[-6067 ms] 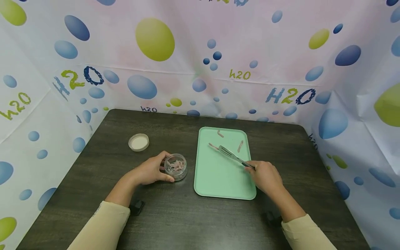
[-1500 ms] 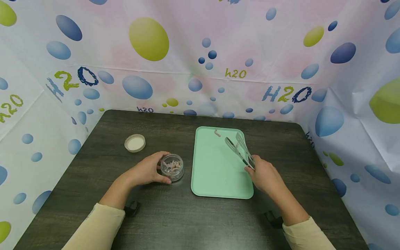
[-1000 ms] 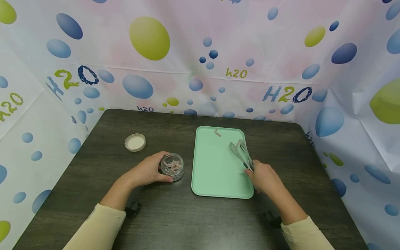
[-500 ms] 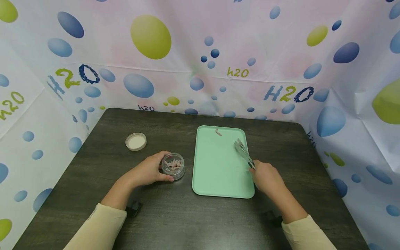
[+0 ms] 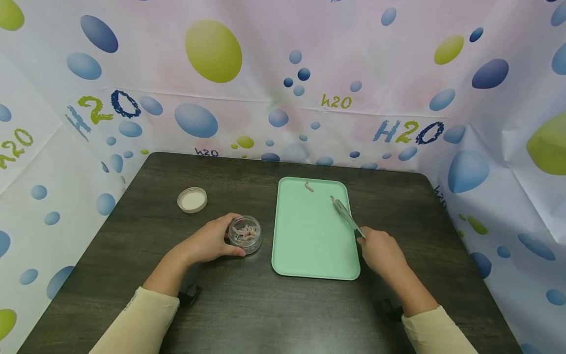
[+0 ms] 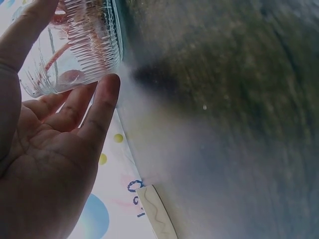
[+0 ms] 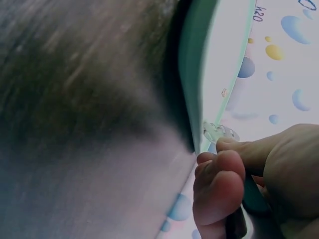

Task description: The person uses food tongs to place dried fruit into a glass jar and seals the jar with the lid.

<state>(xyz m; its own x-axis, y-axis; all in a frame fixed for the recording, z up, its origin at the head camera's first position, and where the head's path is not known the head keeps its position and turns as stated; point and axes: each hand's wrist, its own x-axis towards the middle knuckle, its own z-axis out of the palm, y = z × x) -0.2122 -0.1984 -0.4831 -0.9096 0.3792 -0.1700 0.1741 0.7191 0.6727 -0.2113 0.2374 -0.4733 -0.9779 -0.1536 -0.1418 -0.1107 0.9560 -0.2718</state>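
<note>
In the head view my left hand [image 5: 215, 239] holds a small clear glass jar [image 5: 245, 246] by its side, thumb and fingers round it. Pinkish worm-like pieces [image 5: 245, 232] lie inside the open jar. The left wrist view shows the jar's ribbed wall [image 6: 94, 45] between thumb and fingers. My right hand [image 5: 383, 250] grips metal tongs [image 5: 347, 215] over the right side of a mint-green tray [image 5: 314, 250]. The tong ends are together, and a small bit of a piece [image 5: 332, 198] pokes out at the tip. Another pinkish piece [image 5: 309, 187] lies near the tray's far edge.
A round lid [image 5: 192, 200] with a pale inside lies on the dark wooden table [image 5: 247, 305], behind and left of the jar. A white sheet [image 5: 247, 54] printed with coloured spots stands round the back and sides of the table.
The tongs, spread apart over the right-hand piece, have come together on it. They have shifted slightly right. Six seconds ago they were at another piece, now gone from the tray. The left hand keeps its place.
</note>
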